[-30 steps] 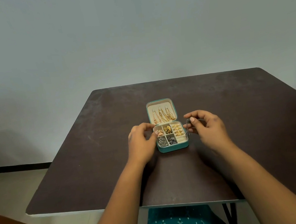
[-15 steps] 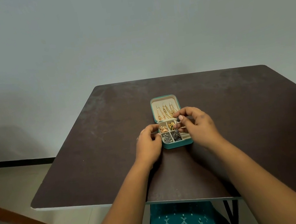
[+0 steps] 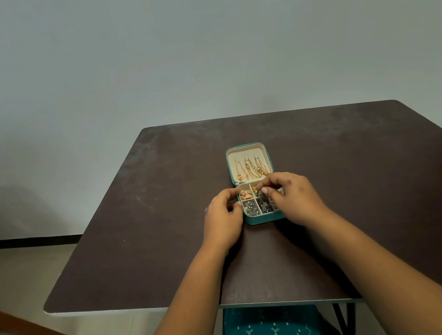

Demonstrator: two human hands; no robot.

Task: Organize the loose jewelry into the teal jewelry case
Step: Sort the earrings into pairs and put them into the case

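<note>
From my remote seat I saw a dark brown square desk (image 3: pixel 162 204) with a worn top standing against a plain pale grey-blue wall (image 3: pixel 195 42), with beige floor tiles (image 3: pixel 16 284) below and a brown wooden bar (image 3: pixel 22 326) slanting in at the lower left. The small teal jewelry case (image 3: pixel 262 218) with a cream lining lay open near the desk's middle, gold chains (image 3: pixel 253 168) hanging inside its raised lid and small gold and silver pieces filling the compartments. Compared with half a second earlier, the right hand (image 3: pixel 293 199) had sunk lower over the right compartments, hiding more of them. Its fingers were curled, thumb and fingertips pinched together above the upper middle compartment; whether that grip held a piece I could not tell. The left hand (image 3: pixel 221 218) had its fingers curled round the case's left edge, gripping it.
</note>
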